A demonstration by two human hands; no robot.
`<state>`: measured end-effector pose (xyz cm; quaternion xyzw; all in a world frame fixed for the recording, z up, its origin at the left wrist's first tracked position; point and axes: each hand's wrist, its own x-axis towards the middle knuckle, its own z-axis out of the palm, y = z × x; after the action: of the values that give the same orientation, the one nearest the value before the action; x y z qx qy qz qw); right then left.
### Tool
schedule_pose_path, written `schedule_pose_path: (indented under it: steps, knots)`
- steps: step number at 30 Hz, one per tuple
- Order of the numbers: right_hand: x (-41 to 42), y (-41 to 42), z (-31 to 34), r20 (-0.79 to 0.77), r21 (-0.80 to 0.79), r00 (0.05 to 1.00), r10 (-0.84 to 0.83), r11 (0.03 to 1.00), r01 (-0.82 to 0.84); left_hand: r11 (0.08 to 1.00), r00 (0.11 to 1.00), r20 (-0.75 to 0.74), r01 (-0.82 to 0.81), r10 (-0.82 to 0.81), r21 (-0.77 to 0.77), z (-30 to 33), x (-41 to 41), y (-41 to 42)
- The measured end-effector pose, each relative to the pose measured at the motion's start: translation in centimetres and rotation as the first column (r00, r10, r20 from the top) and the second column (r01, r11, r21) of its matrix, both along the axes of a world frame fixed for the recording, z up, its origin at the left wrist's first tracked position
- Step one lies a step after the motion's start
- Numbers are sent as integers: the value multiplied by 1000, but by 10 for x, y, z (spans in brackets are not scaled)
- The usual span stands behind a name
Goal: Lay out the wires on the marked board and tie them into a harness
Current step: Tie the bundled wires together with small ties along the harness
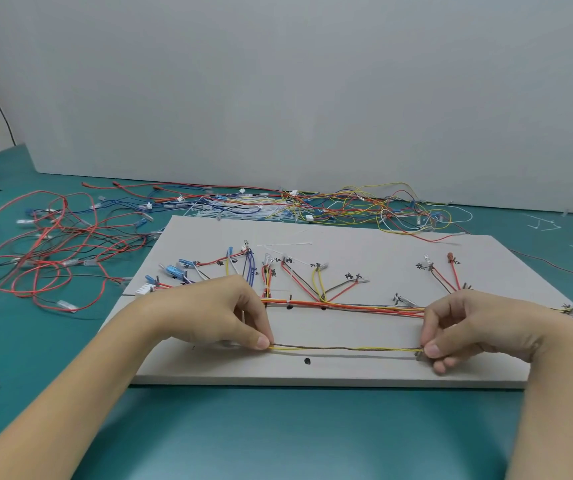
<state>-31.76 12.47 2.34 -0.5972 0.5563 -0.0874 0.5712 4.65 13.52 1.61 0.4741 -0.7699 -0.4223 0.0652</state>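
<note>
Both forearms reach in from 6 o'clock over the teal table point(278, 431). Left hand point(216, 313) pinches one end of a yellow-and-brown wire pair point(347, 348) between thumb and forefinger; right hand point(468, 327) pinches the other end, holding the pair taut just above the marked board point(364, 370). At 12 o'clock from it, the laid wire bundle point(347, 304) runs across the board, branches fanning toward handwritten labels. Loose red wires point(46, 258) sprawl at 9 o'clock, and mixed loose wires point(312, 204) lie at 12 o'clock beyond the board.
</note>
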Motion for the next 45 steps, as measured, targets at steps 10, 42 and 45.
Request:
schedule_pose_path:
  steps: [10, 42, 45]
  knots:
    - [8, 4, 5, -122, -60, 992, 5, 998, -13, 1000, 1000, 13, 7, -7, -7, 0, 2, -1]
    - [139, 2, 10, -368, -380, 887, 280, 825, -418, 999, 1000, 13, 2, -2, -40, -1, 2, -3]
    - [153, 1, 5, -394, -368, 867, 304, 813, -452, 998, 1000, 17, -4, 6, -60, -1, 0, -2]
